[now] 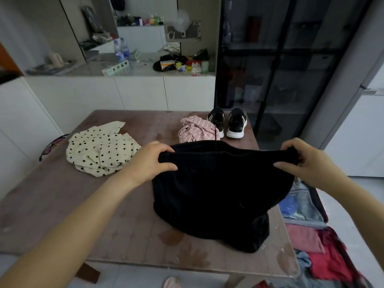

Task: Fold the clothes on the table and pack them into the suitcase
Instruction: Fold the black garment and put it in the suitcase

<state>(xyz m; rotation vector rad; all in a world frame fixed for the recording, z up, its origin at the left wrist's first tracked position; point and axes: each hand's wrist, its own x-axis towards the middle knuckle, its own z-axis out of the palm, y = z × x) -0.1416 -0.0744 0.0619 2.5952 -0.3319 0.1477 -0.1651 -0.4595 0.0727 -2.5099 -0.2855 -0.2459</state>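
Fingers (166,150) of the left hand (149,163) and of the right hand (305,163) are curled and clamped on the top edge of the black knit garment (214,183), one hand at each end. That edge runs left to right, taut between the hands. The body hangs towards the person, its lower part bunched on the table (104,215) near the right front corner.

The open suitcase (323,213) lies on the floor beside the table's right side, nearer the right hand, with red clothing in it. Judgement: folding is not yet done, and the garment needs laying flat first.

A polka-dot garment (99,148) and a pink striped garment (195,129) remain unfolded further back, beside black sneakers (226,121).
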